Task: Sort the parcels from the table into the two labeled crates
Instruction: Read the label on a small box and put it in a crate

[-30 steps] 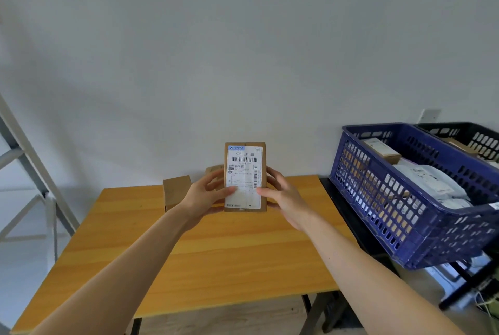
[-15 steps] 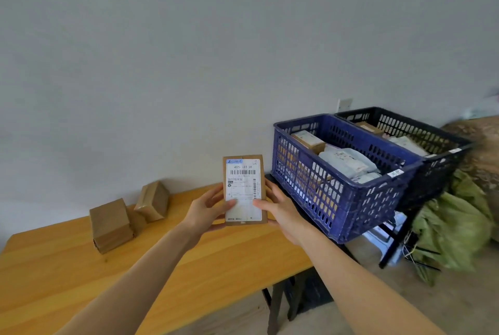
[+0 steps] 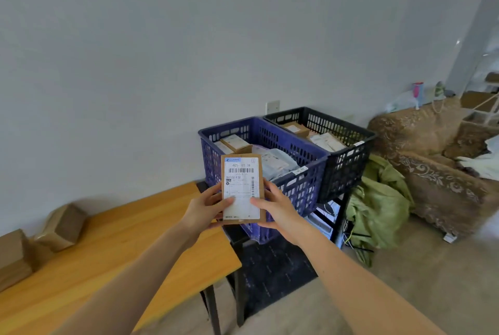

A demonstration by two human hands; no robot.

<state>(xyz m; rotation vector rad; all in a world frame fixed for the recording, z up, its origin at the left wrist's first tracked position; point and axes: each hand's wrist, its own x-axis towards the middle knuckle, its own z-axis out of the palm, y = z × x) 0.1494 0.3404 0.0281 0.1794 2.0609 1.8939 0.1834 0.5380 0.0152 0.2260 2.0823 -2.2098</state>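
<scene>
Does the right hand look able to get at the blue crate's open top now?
Probably yes. The right hand, gripping the labelled parcel together with the left hand, is up just in front of the blue crate; its top is open and nothing stands between them.

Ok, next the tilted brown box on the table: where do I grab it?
Once the labelled parcel is dropped, pinch the tilted box across its opposite side faces, reaching from the table's front edge. It seems to lean on the neighbouring box, so its right end looks free.
</scene>
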